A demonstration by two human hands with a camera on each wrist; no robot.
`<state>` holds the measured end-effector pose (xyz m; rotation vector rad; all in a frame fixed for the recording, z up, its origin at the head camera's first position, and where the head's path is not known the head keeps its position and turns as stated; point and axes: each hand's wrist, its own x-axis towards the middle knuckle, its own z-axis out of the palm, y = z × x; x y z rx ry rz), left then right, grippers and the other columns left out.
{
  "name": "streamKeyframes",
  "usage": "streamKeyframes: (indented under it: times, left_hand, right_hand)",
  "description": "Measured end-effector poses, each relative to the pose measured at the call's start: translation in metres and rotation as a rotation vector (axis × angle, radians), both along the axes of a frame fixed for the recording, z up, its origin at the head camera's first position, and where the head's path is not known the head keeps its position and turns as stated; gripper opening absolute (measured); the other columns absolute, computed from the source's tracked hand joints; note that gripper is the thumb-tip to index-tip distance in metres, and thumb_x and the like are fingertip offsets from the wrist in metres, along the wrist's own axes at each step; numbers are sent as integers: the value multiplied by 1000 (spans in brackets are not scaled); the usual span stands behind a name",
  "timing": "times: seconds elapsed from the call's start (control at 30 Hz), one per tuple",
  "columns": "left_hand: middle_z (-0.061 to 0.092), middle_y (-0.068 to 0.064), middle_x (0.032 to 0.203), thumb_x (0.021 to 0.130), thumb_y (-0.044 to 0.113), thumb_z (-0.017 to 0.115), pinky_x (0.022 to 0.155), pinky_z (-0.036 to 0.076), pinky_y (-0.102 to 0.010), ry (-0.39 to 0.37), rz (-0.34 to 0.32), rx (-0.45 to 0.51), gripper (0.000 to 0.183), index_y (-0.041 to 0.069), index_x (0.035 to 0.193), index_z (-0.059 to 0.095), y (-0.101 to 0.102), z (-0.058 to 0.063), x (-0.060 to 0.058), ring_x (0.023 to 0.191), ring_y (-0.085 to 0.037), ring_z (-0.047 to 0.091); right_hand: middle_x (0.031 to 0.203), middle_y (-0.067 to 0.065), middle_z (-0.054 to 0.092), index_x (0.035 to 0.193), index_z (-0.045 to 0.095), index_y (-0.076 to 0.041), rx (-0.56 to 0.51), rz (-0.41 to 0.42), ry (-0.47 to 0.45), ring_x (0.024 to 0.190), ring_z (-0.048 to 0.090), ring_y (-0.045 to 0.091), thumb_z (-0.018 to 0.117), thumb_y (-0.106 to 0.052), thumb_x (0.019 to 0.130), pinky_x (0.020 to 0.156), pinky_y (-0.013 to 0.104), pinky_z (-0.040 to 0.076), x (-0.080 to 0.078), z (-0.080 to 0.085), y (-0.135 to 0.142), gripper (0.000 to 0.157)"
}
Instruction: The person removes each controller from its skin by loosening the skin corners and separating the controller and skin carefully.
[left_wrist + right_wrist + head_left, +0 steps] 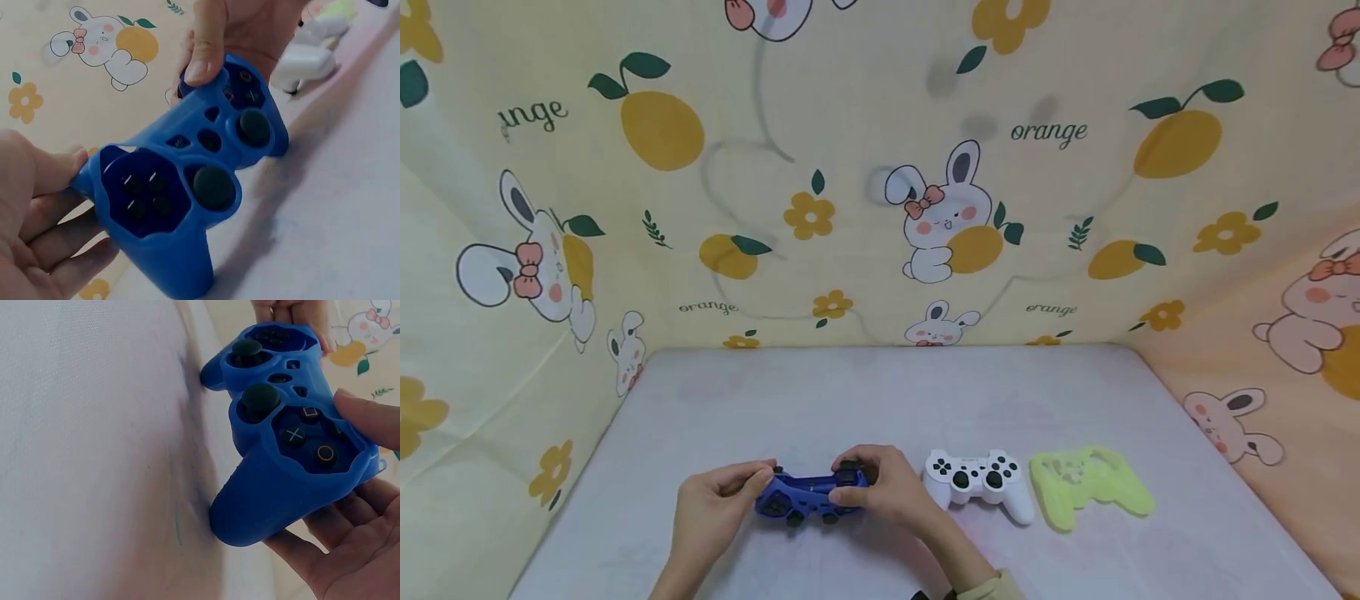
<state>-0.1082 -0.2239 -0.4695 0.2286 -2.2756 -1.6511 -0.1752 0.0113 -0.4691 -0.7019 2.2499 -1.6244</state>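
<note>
Both hands hold up a dark blue game controller [811, 483] dressed in a bright blue silicone cover [250, 494]. My left hand [709, 504] pinches the cover's edge at the left shoulder with thumb and index finger, its other fingers behind. At the opposite end my right hand [891, 487] grips the controller, with the thumb on its top edge and fingers underneath. Black thumbsticks and buttons show through the cover's openings. In the left wrist view, a small gap shows where the cover stands off the upper edge near the left hand.
Right of the hands, a white game controller [977, 465] lies on the white-covered table [850, 392]. Beside it is a yellow-green silicone cover [1060, 504] with cut-outs. Fabric walls [865, 100] printed with rabbits and oranges rise behind and at both sides.
</note>
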Motion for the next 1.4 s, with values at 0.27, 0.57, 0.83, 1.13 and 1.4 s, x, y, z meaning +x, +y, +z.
streamKeyframes:
  times: [0.27, 0.57, 0.83, 1.13, 1.4]
  left_hand:
    - [74, -2, 81, 85, 24, 80, 63, 51, -14, 9, 142, -144, 17, 7, 89, 79, -7, -4, 12, 75, -1, 68]
    - [73, 5, 79, 80, 11, 83, 69, 49, -10, 257, 146, -300, 6, 12, 84, 79, -13, 3, 8, 77, -5, 69]
    - [73, 6, 83, 74, -2, 84, 73, 49, -11, 537, -18, -387, 18, 10, 86, 79, -3, 6, -10, 79, -5, 69]
    - [72, 12, 78, 78, 7, 84, 71, 48, -10, 296, 126, -294, 10, 14, 83, 79, -11, -4, -8, 77, 0, 68]
    - [74, 2, 80, 82, 21, 83, 70, 45, -8, 87, 200, -210, 11, 11, 84, 79, -24, -15, -2, 80, 2, 66]
  right_hand:
    - [88, -2, 68, 102, 72, -7, -27, 15, 20, 70, 62, 11, 83, -10, 77, 64, 24, 48, 1, -2, -3, 28]
    - [88, -5, 67, 101, 72, -5, -10, 29, 85, 68, 59, 7, 83, -12, 77, 62, 23, 47, 4, 3, -10, 27]
    - [101, -6, 68, 100, 74, -13, 21, 30, 107, 87, 63, 9, 83, -11, 78, 77, 27, 51, 6, 4, -8, 24]
    - [101, -6, 68, 99, 74, -16, 38, 50, 122, 89, 62, 9, 84, -14, 78, 81, 29, 50, 1, 5, -4, 23]
    - [102, -8, 68, 101, 74, -15, 77, 55, 146, 91, 61, 9, 82, -16, 80, 82, 28, 49, 2, 4, 3, 24]
